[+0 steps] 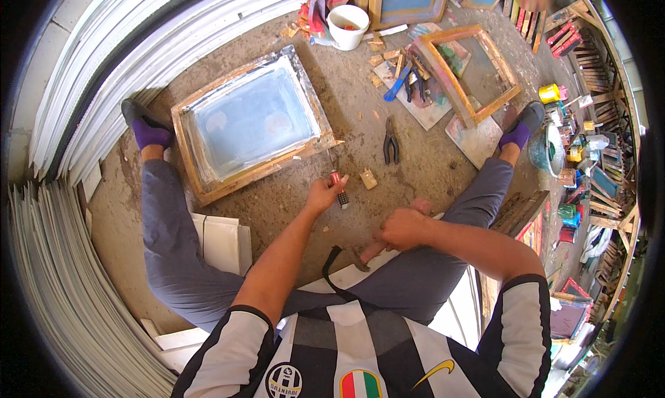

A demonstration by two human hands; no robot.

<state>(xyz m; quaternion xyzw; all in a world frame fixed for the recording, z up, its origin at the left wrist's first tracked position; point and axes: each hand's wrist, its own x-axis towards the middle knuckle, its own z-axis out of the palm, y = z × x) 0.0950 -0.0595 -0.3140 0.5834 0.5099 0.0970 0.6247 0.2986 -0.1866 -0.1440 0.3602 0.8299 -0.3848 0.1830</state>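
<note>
My left hand is closed on a screwdriver with a red and black handle. Its thin shaft points away from me, to the near right corner of a silk-screen frame. This wooden frame lies flat on the floor, its blue-grey mesh edged in white. My right hand is closed around what looks like a hammer, with a pinkish wooden handle and a dark end low beside my thigh; the fingers hide part of it. A small wood block lies between the hands, and pliers lie farther off.
A bare wooden frame leans over stained boards at the far right, near a blue-handled tool. A white bucket stands at the back. Stacked white sheets line the left; paint pots crowd the right.
</note>
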